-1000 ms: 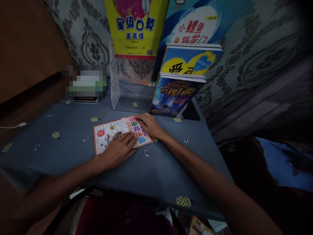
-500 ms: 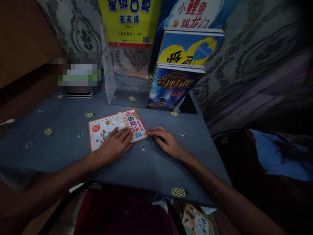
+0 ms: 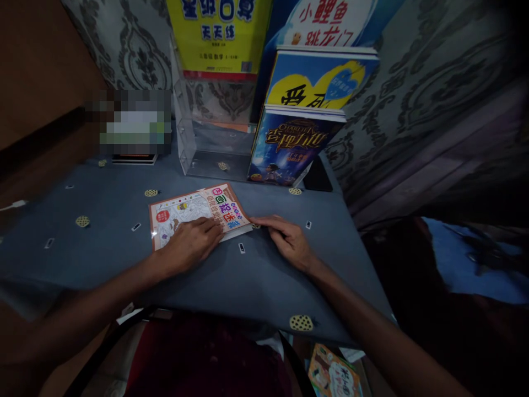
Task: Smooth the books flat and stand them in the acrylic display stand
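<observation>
A thin children's book (image 3: 194, 207) with a brown-edged cover, colourful Chinese characters and line drawings lies slightly askew on the cloth-covered table. Its near right edge is raised a little, showing white pages. Over the lower middle of the cover, my left hand (image 3: 192, 242) has its fingers bent together, gripping the book by its near edge; the thumb is hidden. At the book's right corner is my right hand (image 3: 289, 240), index finger stretched out to the corner and thumb below it. I see nothing held in that hand.
Behind the book stands a clear acrylic rack (image 3: 185, 132) holding a yellow workbook (image 3: 219, 38) and several blue-covered books (image 3: 295, 146). A dark flat object (image 3: 318, 176) lies right of it. A blurred-out stack (image 3: 134, 129) sits back left. Another book (image 3: 334, 372) is below the table edge.
My left hand's fingers have bent and drawn in on the cover. The book's near right edge has risen, exposing its pages. My right hand has shifted slightly right.
</observation>
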`<action>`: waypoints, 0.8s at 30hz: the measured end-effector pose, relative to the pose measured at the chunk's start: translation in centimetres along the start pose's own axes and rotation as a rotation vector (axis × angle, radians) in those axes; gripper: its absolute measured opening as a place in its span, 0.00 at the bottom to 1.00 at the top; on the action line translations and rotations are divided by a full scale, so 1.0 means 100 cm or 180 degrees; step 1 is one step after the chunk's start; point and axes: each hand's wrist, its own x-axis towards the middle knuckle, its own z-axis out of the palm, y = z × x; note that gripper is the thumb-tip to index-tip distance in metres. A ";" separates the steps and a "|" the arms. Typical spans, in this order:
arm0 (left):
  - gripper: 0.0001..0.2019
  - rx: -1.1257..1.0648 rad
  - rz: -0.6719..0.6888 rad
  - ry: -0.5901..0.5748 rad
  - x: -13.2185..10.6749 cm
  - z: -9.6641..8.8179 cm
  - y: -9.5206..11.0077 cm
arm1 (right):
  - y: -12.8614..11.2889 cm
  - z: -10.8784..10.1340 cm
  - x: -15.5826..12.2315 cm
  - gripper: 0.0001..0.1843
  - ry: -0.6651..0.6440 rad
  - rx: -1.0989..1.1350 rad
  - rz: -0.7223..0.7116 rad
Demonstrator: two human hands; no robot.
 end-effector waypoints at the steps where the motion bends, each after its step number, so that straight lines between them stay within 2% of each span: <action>1: 0.17 -0.0017 -0.0015 -0.0016 0.001 -0.002 0.000 | 0.000 0.000 0.000 0.26 0.0016 0.0008 -0.0016; 4: 0.16 0.0042 0.0020 0.0012 0.002 -0.005 0.001 | 0.002 -0.001 -0.001 0.25 0.0038 0.0078 -0.0040; 10: 0.16 0.0197 0.0022 0.0069 -0.001 0.002 0.004 | 0.001 0.000 -0.002 0.24 0.0037 0.0014 -0.0049; 14: 0.16 -0.0094 -0.0048 -0.0119 -0.002 -0.001 -0.013 | -0.002 0.001 -0.002 0.23 -0.0045 -0.0234 -0.0346; 17: 0.16 0.0012 -0.0525 -0.0314 -0.007 -0.011 -0.039 | -0.003 0.002 -0.002 0.24 -0.0179 -0.0412 -0.0663; 20: 0.19 0.0283 -0.1149 -0.0640 -0.014 -0.021 -0.061 | -0.004 0.004 -0.002 0.25 -0.0341 -0.0535 -0.0739; 24: 0.19 0.0582 -0.1450 -0.0988 -0.022 -0.033 -0.063 | -0.005 0.008 0.008 0.25 -0.0563 -0.0756 -0.0589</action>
